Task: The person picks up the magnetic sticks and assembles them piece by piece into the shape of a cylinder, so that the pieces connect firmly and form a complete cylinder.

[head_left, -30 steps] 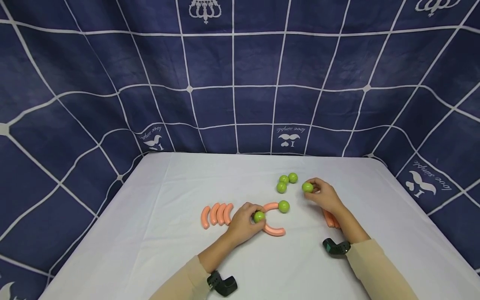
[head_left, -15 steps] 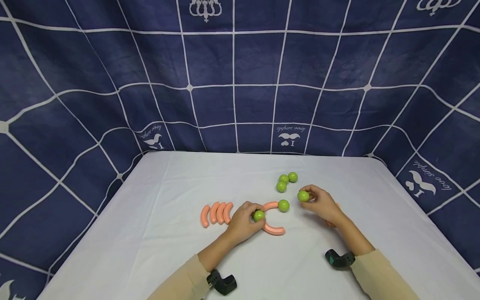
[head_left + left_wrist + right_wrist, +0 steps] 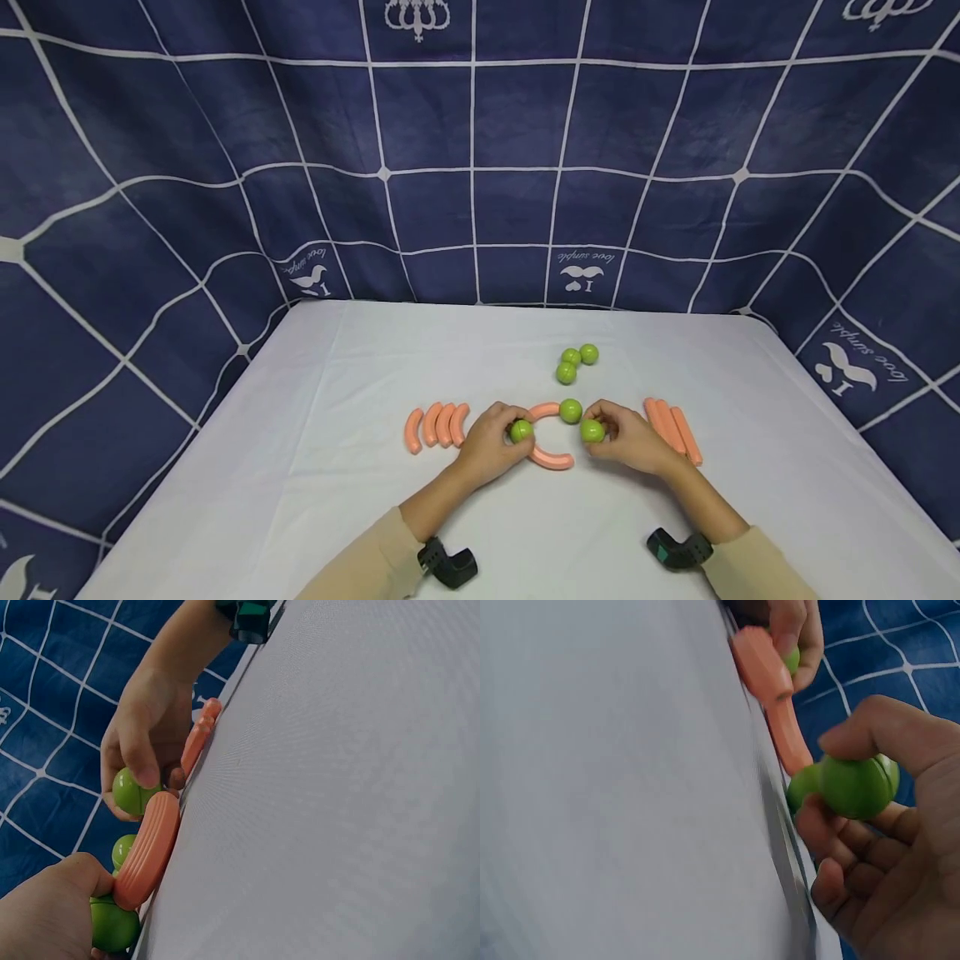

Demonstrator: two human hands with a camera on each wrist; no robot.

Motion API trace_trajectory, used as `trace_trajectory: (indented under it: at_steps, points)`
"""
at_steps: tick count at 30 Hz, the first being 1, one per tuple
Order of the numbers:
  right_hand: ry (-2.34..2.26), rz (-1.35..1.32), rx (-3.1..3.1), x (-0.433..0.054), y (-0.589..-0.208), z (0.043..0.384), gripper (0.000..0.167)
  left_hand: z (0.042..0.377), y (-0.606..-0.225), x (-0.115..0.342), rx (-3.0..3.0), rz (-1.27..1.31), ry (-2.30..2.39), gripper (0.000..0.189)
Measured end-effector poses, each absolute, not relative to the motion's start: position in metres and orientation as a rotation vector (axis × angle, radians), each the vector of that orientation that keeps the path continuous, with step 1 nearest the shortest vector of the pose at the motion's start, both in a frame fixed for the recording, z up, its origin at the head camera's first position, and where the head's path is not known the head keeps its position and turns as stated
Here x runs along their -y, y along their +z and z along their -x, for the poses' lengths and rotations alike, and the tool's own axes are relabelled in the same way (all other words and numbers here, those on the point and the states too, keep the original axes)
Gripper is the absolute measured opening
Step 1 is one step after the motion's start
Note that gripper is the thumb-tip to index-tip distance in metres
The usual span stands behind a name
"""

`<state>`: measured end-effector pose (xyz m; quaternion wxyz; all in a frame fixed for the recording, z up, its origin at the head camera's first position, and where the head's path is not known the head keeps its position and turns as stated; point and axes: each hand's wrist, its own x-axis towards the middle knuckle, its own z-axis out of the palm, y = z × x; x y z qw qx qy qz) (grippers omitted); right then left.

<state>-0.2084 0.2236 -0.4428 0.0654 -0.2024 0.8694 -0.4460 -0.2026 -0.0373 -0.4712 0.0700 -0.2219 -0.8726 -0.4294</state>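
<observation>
My left hand (image 3: 492, 442) grips a green ball (image 3: 521, 431) on the table, at the left ends of two curved orange sticks. One curved stick (image 3: 545, 410) arcs behind, ending at another green ball (image 3: 571, 411); the nearer curved stick (image 3: 553, 460) has a ridged side in the left wrist view. Between thumb and fingers, my right hand (image 3: 630, 437) pinches a further green ball (image 3: 592, 431), close to the right of that arc. In the right wrist view this held ball (image 3: 859, 787) shows a seam and partly overlaps the ball behind it.
Several loose curved sticks (image 3: 437, 425) lie in a row to the left. Three green balls (image 3: 567, 372) are grouped farther back. Straight orange sticks (image 3: 673, 429) lie side by side right of my right hand. A dark blue checked curtain (image 3: 510, 208) hangs behind the white table (image 3: 360, 517).
My right hand has come toward me and left with its green ball, from beside the back group to the right of the arc. My left hand has stayed on its ball.
</observation>
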Motion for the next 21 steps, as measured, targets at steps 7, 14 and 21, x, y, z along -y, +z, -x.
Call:
trace_trajectory:
  at_steps: [7, 14, 21]
  points:
    - [-1.274, 0.726, -2.622, -0.221, -0.454, 0.205, 0.030, 0.203, -0.471, 0.037, 2.614, 0.679, -1.291, 0.024]
    - [-1.259, 0.719, -2.607, -0.219, -0.455, 0.204, 0.031, 0.206, -0.470, 0.038, 2.610, 0.676, -1.286, 0.025]
    - [-1.261, 0.752, -2.593, -0.220, -0.457, 0.203, 0.032, 0.204, -0.468, 0.038, 2.626, 0.670, -1.294, 0.025]
